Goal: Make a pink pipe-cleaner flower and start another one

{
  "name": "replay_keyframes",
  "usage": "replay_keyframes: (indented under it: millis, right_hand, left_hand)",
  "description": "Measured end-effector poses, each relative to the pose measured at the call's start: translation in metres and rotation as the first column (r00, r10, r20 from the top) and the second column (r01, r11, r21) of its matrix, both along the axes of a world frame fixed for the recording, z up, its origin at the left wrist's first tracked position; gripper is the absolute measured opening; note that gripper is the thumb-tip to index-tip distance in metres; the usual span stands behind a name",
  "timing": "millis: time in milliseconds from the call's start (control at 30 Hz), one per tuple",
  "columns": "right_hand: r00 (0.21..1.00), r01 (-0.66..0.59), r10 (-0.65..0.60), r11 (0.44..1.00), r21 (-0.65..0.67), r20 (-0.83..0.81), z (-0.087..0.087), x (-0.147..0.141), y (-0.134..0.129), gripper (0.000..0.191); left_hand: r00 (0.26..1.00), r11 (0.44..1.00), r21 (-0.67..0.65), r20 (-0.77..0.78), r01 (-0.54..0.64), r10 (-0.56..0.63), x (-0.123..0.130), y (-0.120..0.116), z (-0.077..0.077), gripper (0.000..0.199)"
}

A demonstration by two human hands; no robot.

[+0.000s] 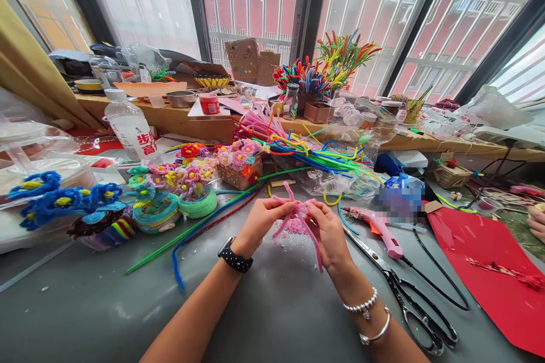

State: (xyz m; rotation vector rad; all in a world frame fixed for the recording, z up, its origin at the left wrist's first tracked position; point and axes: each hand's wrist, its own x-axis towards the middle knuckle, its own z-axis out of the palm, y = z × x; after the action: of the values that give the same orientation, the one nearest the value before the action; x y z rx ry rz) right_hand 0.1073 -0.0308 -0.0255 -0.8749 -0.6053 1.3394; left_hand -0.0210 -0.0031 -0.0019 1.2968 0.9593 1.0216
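Observation:
Near the middle of the view, pink pipe cleaners (314, 245) cross and bend between my two hands. My left hand (264, 220), with a dark watch at its wrist, pinches them from the left. From the right, my right hand (328, 233) pinches them too; silver bracelets circle that arm. One long pink end hangs down beside my right palm, and others stick up and out to the left. Beneath them, a small pile of pink clippings (292, 227) lies on the grey table (272, 317).
Black-handled scissors (402, 289) and a pink glue gun (385, 232) lie right of my hands, beside red sheets (481, 261). Pipe-cleaner flower pots (198, 204) stand left. Behind are loose pipe cleaners (315, 150) and a bottle (130, 127). Another person's hand (537, 221) shows far right.

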Motion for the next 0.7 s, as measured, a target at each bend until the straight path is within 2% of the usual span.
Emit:
replay_keyframes:
  millis: [133, 233, 367, 500, 600, 700]
  right_hand:
    - [0.978, -0.044, 0.027, 0.996, 0.082, 0.205, 0.003, 0.007, 0.001, 0.020]
    - [0.947, -0.086, 0.051, 0.992, 0.097, 0.318, 0.008, 0.012, 0.000, 0.026]
    - [0.908, -0.203, 0.189, 0.979, 0.000, 0.374, 0.012, 0.016, 0.000, 0.031]
    - [0.855, -0.330, 0.319, 0.943, -0.046, 0.408, 0.011, 0.018, 0.000, 0.024]
    - [0.854, -0.328, 0.305, 0.944, -0.019, 0.422, 0.011, 0.020, 0.001, 0.021]
    - [0.889, -0.259, 0.218, 0.965, 0.048, 0.404, 0.011, 0.022, 0.001, 0.018]
  left_hand:
    - [0.999, 0.999, 0.008, -0.025, 0.041, -0.041, -0.001, 0.000, 0.001, 0.024]
    - [0.998, 0.999, 0.021, -0.035, 0.047, -0.046, -0.003, 0.001, 0.000, 0.025]
    - [0.997, 0.998, 0.051, -0.068, 0.027, -0.024, -0.007, 0.004, -0.002, 0.026]
    - [0.988, 0.992, 0.066, -0.116, 0.109, -0.100, -0.010, 0.005, 0.000, 0.025]
    - [0.985, 0.986, 0.064, -0.099, 0.151, -0.144, -0.011, 0.004, 0.003, 0.025]
    - [0.991, 0.991, -0.015, 0.001, 0.131, -0.131, -0.010, 0.003, 0.005, 0.044]
